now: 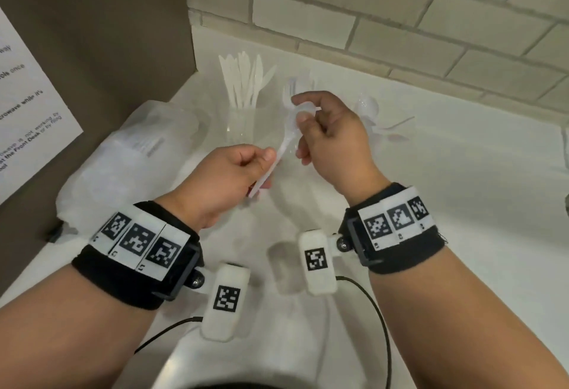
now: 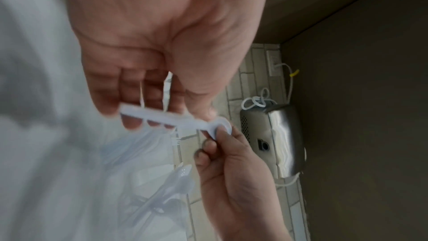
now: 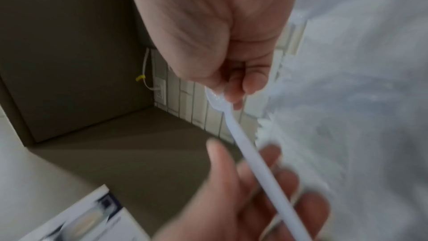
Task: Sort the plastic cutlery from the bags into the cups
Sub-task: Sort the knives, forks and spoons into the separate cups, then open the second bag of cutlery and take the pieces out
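Observation:
I hold one white plastic spoon between both hands above the counter. My left hand grips its handle, fingers curled round it. My right hand pinches the spoon's bowl between thumb and fingers. Behind the hands stand three clear cups: one with knives, one with forks partly hidden by my right hand, and one with spoons on the right. A clear plastic bag of cutlery lies to the left.
A tiled wall runs along the back of the white counter. A brown panel with a printed notice closes off the left side. In the left wrist view, a metal appliance with a white cord sits against the wall.

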`<state>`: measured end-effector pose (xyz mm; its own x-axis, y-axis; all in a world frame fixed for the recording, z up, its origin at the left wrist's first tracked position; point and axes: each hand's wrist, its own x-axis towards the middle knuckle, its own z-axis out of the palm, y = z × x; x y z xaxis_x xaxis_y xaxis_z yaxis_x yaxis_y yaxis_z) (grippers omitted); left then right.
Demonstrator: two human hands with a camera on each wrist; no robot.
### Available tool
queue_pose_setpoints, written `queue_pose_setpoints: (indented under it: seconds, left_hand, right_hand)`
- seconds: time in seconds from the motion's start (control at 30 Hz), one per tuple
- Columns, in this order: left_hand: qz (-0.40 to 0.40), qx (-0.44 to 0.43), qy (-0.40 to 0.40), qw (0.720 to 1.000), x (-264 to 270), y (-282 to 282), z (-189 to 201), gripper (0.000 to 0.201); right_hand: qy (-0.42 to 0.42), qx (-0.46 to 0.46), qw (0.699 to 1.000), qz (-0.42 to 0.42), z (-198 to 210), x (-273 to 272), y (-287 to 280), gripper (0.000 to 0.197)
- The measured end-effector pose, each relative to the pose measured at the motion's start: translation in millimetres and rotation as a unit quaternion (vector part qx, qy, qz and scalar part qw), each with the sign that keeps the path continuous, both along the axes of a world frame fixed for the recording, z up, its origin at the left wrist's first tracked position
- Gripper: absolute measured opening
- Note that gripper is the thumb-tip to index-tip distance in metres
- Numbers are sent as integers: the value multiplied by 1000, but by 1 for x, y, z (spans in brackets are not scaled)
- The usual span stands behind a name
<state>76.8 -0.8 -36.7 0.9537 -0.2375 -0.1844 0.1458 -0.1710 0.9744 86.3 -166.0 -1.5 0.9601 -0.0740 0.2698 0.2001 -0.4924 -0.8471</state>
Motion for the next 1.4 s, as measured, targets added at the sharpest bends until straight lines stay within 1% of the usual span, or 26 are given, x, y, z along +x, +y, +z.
queue_pose_setpoints:
  seconds: [0.03, 0.07, 0.1, 0.17, 0.23, 0.3, 0.37, 0.43, 0.53, 0.63, 0.73, 0.77, 0.83, 0.9, 0.93, 1.0, 1.03, 1.07, 1.1, 1.13, 1.17, 1.2, 1.23, 1.3, 1.33, 1.4]
  left_hand:
    - [10, 65, -41, 997, 1, 4, 0, 22]
    - [29, 153, -91, 984, 3, 10, 1, 25]
    - [58, 248, -137, 957, 6, 18, 2, 31]
    - [124, 409, -182, 886, 12, 34, 4, 44]
    - [150, 522, -138, 828, 19, 47, 0, 58]
    - [135, 580, -49, 802, 24, 55, -4, 66]
    - [108, 599, 7, 793, 28, 59, -7, 67]
    - [88, 616, 19, 783, 28, 59, -8, 66]
    - [74, 640, 13, 765, 26, 56, -10, 69]
    - [78, 640, 1, 764, 23, 56, -9, 78]
    - [63, 606, 14, 793, 20, 56, -4, 85]
    - [57, 603, 12, 796, 18, 55, -3, 85]
    - [48, 630, -13, 775, 12, 52, -3, 85]
    - [40, 657, -46, 752, 7, 48, -6, 86]
    - [36, 655, -51, 753, 5, 46, -8, 89]
    - [27, 615, -22, 788, 0, 41, -10, 99]
    - [20, 589, -1, 808, -2, 38, -11, 104]
    - [13, 572, 9, 820, -4, 36, -11, 105]
    - [6, 568, 4, 823, -6, 34, -11, 101]
    - [0, 571, -17, 821, -9, 32, -11, 92]
    - [-2, 576, -51, 816, -13, 30, -12, 81]
    - [-1, 581, -88, 809, -17, 28, -12, 75]
    - [-4, 588, -125, 800, -23, 26, -12, 74]
    - [-36, 595, -189, 781, -34, 23, -13, 84]
    - [-68, 586, -205, 781, -40, 22, -13, 91]
    - [-140, 547, -193, 802, -52, 25, -10, 94]
  right_hand:
    - [-22, 0, 999, -32, 3, 1, -9, 21]
    - [-54, -7, 996, -70, 8, 2, -20, 22]
    - [-96, -27, 989, -109, 13, 4, -32, 23]
    - [-181, -88, 963, -178, 26, 8, -56, 28]
    - [-221, -155, 934, -232, 38, 10, -74, 33]
    - [-203, -207, 915, -282, 45, 14, -86, 36]
    - [-166, -238, 902, -320, 42, 21, -93, 37]
    - [-121, -259, 899, -332, 29, 28, -95, 37]
    - [-18, -325, 887, -327, 3, 35, -95, 33]
    - [70, -363, 874, -316, -17, 37, -97, 36]
    - [76, -405, 851, -326, -20, 38, -96, 37]
    - [80, -414, 844, -332, -18, 38, -95, 40]
    - [86, -406, 844, -340, -13, 37, -90, 49]
    - [34, -370, 868, -329, -9, 31, -82, 53]
    - [-16, -347, 888, -301, -7, 27, -74, 50]
    - [-106, -293, 929, -197, -9, 16, -50, 38]
    - [-112, -269, 948, -132, -12, 11, -36, 31]
    - [-87, -249, 962, -69, -15, 4, -21, 25]
    - [-39, -239, 970, -16, -20, -2, -7, 22]
    - [21, -238, 971, 23, -24, -7, 6, 26]
    - [76, -235, 968, 46, -29, -11, 15, 38]
    - [121, -218, 967, 56, -34, -13, 22, 53]
    - [155, -185, 969, 54, -37, -14, 28, 68]
    - [212, -124, 968, 39, -42, -15, 33, 86]
    - [236, -123, 963, 39, -43, -15, 32, 88]
    - [277, -165, 945, 58, -44, -18, 25, 89]
